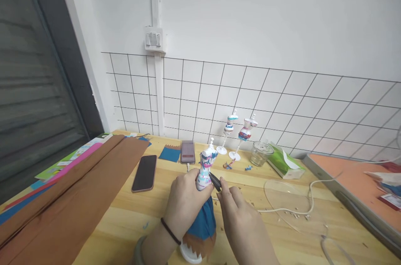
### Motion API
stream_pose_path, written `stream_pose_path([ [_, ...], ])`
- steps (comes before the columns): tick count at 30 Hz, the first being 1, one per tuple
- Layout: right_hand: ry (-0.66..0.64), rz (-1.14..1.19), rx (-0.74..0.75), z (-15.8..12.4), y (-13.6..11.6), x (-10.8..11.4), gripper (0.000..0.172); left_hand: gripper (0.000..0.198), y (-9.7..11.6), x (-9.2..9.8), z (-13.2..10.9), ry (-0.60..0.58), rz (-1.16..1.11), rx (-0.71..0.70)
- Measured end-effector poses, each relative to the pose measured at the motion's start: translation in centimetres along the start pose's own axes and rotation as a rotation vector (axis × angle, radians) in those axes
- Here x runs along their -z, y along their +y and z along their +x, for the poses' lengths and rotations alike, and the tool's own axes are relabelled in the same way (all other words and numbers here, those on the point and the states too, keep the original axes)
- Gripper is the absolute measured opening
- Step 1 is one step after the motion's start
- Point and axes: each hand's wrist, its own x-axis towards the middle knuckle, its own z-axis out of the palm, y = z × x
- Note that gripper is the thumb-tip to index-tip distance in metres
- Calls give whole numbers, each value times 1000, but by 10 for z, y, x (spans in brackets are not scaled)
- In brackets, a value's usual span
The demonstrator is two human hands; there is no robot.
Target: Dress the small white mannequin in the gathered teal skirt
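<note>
A small white mannequin figure (206, 171) with pink and blue markings stands upright near the front of the table, wearing a blue skirt (205, 221) with a brown jagged hem. My left hand (184, 194) is closed around its waist. In my right hand (234, 210) is a dark pointed tool (215, 181), its tip touching or very near the figure's right side. The figure's round white base (191, 254) shows below the hem.
Two more mannequins (229, 128) (246, 131), a glass cup (261, 153) and a green packet (285, 160) stand at the back. Phones (144, 173) (187, 152) lie behind my left hand. Brown cloth (75, 198) covers the left; a cable (282, 210) and orange tray (354, 177) are right.
</note>
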Motion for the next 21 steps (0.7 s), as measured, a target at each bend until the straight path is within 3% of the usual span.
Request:
stream_pose_path([
  [7,-4,88,-51,0,-5,-5,37,11,2,-1,-2,20,-32,18],
  [12,-73,379,-214,0,2,-4,32,12,-8,-5,2,-3,-208,28],
  [17,-297,612,-284,-18,26,4,33,21,-20,3,14,-39,-407,30],
  [19,-437,631,-235,-41,33,-5,35,24,-23,8,18,-80,-481,31],
  [21,-497,616,-187,-67,37,-21,37,25,-24,11,21,-112,-518,28],
])
